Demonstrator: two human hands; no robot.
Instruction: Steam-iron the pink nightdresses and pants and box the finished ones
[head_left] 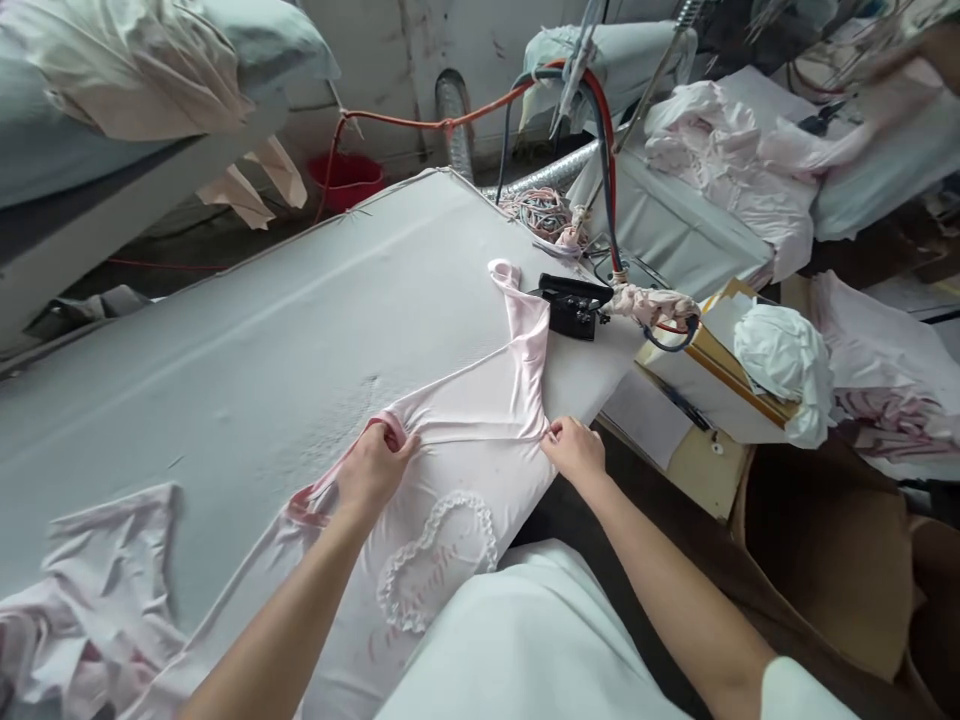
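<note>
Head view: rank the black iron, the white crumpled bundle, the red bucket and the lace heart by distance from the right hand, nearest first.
From the right hand:
1. Lace heart, on the pink garment just down-left of the hand.
2. Black iron, on the board straight beyond the hand.
3. White crumpled bundle, off to the right on a box.
4. Red bucket, far back left on the floor.

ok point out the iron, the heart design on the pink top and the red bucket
iron [571, 306], head view, on its black body
heart design [439, 560], head view, on the looped trim outline
red bucket [346, 180], head view, on its front wall
</note>
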